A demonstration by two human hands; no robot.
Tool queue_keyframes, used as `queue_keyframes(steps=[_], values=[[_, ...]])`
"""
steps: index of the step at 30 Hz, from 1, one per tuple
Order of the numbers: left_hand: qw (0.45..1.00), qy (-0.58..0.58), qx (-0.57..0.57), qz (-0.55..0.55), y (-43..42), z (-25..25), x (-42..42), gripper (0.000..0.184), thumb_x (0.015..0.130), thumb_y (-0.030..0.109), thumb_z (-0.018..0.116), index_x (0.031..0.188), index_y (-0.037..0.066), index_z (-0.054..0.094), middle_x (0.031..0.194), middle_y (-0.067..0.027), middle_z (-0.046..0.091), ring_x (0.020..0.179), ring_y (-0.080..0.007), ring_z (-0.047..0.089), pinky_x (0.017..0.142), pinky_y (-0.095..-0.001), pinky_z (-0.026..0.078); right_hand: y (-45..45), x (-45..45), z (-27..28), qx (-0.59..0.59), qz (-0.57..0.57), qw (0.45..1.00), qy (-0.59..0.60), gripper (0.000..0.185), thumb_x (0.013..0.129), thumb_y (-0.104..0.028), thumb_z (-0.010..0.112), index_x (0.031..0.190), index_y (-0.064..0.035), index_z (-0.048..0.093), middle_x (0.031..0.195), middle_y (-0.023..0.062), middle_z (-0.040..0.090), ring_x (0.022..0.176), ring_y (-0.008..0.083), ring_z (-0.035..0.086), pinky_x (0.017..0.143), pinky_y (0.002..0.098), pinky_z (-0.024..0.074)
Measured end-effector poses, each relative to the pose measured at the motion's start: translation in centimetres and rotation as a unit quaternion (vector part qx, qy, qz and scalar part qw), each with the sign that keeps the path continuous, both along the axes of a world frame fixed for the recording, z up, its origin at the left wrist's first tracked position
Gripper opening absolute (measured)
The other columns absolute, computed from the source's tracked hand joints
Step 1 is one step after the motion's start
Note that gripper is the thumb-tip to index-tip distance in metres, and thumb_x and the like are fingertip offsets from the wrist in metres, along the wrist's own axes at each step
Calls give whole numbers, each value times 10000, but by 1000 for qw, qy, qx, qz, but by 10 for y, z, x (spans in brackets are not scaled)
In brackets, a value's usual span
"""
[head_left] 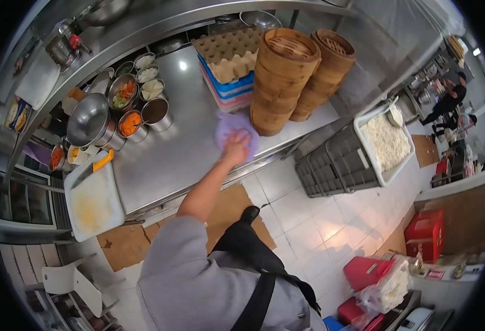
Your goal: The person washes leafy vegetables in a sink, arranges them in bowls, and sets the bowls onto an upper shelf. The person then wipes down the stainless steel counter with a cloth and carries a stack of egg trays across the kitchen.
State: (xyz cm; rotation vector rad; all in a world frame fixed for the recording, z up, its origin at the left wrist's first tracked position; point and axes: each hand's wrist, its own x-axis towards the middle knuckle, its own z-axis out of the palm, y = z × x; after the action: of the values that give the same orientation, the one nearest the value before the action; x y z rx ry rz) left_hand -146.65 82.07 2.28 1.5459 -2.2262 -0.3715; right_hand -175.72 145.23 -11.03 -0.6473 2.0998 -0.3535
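My left hand [237, 148] presses down on a crumpled purple cloth [226, 128] near the front edge of the steel counter [181, 149]. The fingers lie over the cloth, and the fabric bunches around them. Just right of the cloth rises a tall stack of bamboo steamers [278, 83], with a second steamer stack [328, 71] beside it. Behind the cloth, egg cartons [228, 49] sit on blue and pink trays [228, 88]. No part of my right hand shows.
Metal containers of carrots [129, 123], brown sauce [155, 111] and chopped vegetables [124, 94] stand left. A white cutting board [94, 204] holds a yellow-handled knife [103, 160]. Right of the counter is a white-lined grey crate [336, 165]. Cardboard [231, 215] covers floor tiles. People [449, 96] work far right.
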Motion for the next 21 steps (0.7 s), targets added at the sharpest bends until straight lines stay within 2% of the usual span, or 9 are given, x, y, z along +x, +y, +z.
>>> queue_keyframes(steps=[2,5,7,9,10,11,13,18,21], values=[[999,6,39,-37,-20,14,-24,566,816,289,610,1339,141,453,1459,-151,295,1375,-375,200,1063,-598,201,-77,-38,-17,-129,135,974,126,174,772,-129,596,866,0,665,750,158,664,757,244,672,665,394,525],[995,-32,94,-21,-7,48,-17,608,822,342,614,1363,142,423,1493,-139,229,1395,-363,162,1076,-598,180,-366,51,213,-245,57,966,-53,148,823,-140,610,853,0,649,719,84,652,658,162,605,628,308,487],[991,-31,127,27,12,53,-27,628,821,375,615,1373,154,412,1506,-131,208,1411,-352,130,1083,-597,163,-503,109,248,-371,186,883,-218,169,891,-166,595,917,-4,639,707,25,603,657,92,570,577,262,463],[981,181,56,48,26,13,-22,605,825,397,605,1364,183,430,1496,-123,233,1409,-347,138,1085,-592,161,-609,188,291,-497,173,807,-269,229,855,-129,608,1053,-15,587,804,69,616,713,154,599,651,300,483],[976,210,16,59,34,2,-12,592,825,404,603,1355,196,440,1480,-120,263,1402,-348,157,1083,-589,167,-653,214,314,-653,280,698,86,435,789,-147,650,1192,-43,522,1134,169,560,1001,293,572,801,402,479],[992,93,-8,82,46,16,6,576,821,400,608,1340,204,455,1442,-118,327,1382,-355,204,1076,-584,186,-679,240,339,-599,329,695,224,690,755,-194,679,1364,-79,374,1429,249,274,1271,448,333,953,543,393],[983,-29,-64,167,72,14,60,544,825,411,596,1319,214,482,1403,-106,401,1357,-361,264,1063,-580,212,-710,270,378,-482,451,671,337,762,758,-252,688,1397,-85,307,1471,228,178,1308,462,249,988,581,351],[876,-125,-63,461,120,-24,312,581,876,495,499,1391,239,412,1495,-103,292,1386,-369,203,1050,-643,147,-778,275,347,-387,467,737,299,680,775,-222,680,1350,-66,351,1327,207,382,1213,426,345,955,569,383],[849,-39,137,508,139,10,361,627,896,471,449,1460,268,263,1550,-82,142,1414,-378,90,1054,-662,111,-783,266,352,-469,428,719,285,518,759,-184,681,1213,-47,474,1185,187,478,1147,404,394,905,530,421]])
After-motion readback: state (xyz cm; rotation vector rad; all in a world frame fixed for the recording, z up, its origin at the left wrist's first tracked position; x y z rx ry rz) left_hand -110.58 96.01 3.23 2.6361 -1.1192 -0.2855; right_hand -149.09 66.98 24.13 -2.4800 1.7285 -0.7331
